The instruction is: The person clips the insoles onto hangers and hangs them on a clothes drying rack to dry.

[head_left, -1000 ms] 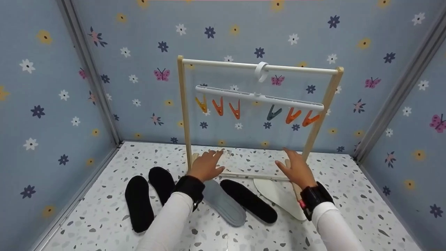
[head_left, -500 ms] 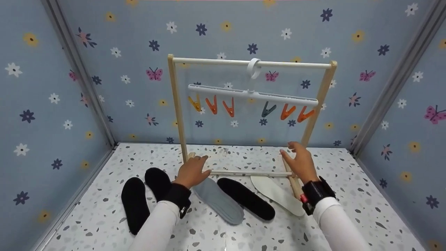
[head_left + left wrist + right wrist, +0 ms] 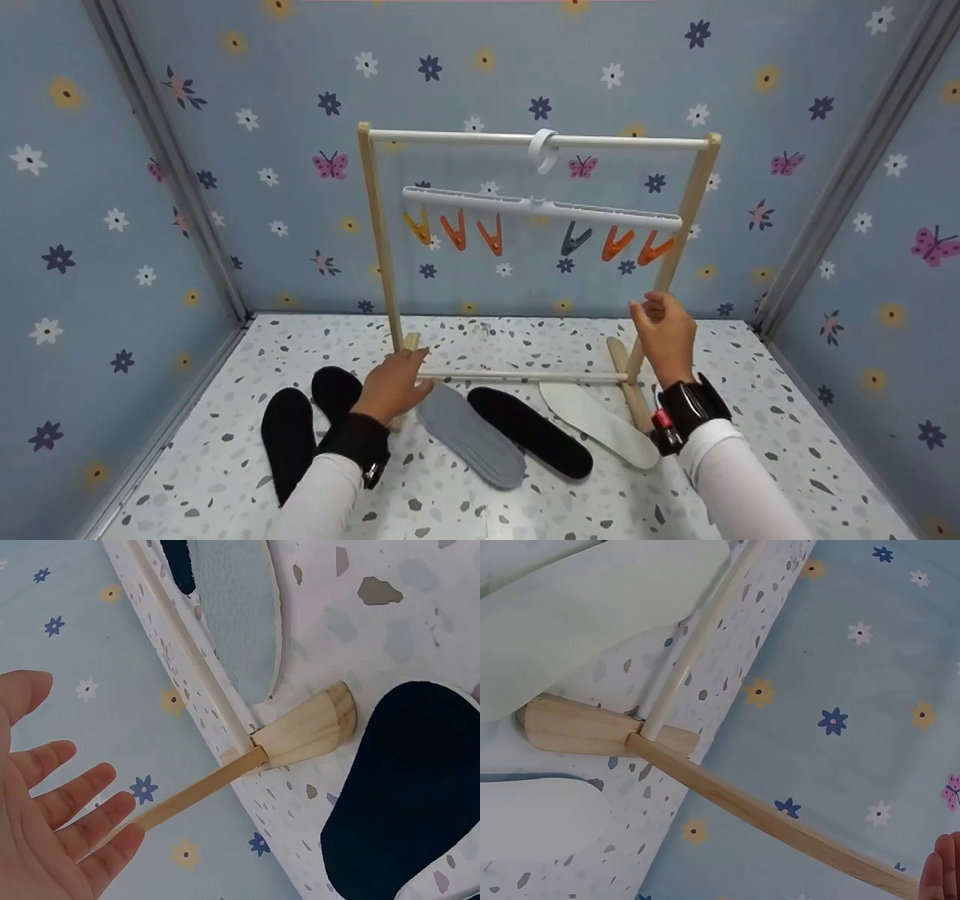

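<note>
My left hand [image 3: 392, 386] hovers by the foot of the rack's left post [image 3: 381, 255]; its fingers are spread and hold nothing in the left wrist view. Loosely bent fingers mark my right hand [image 3: 666, 337], close beside the right post [image 3: 691, 196]; whether it touches the wood I cannot tell. A white clip hanger [image 3: 472, 199] hangs from the rack's top rod [image 3: 450, 137]. Below its bar are several orange clothespins [image 3: 492, 235], a yellow clothespin [image 3: 420, 227] and a dark grey clothespin [image 3: 576, 238]. Between the hands lie a grey insole [image 3: 472, 439], a black insole [image 3: 529, 431] and a cream insole [image 3: 600, 426].
Two more black insoles, one outer [image 3: 288, 439] and one inner [image 3: 335, 390], lie to the left. In the right wrist view a white rounded piece [image 3: 540, 821] lies beside the rack's right foot [image 3: 577, 724]. A flowered wall [image 3: 480, 289] stands behind the speckled tabletop [image 3: 757, 420].
My left hand has moved left and nearer me, toward the left post's foot. My right hand has risen and drawn its fingers in beside the right post. The insoles stay where they were.
</note>
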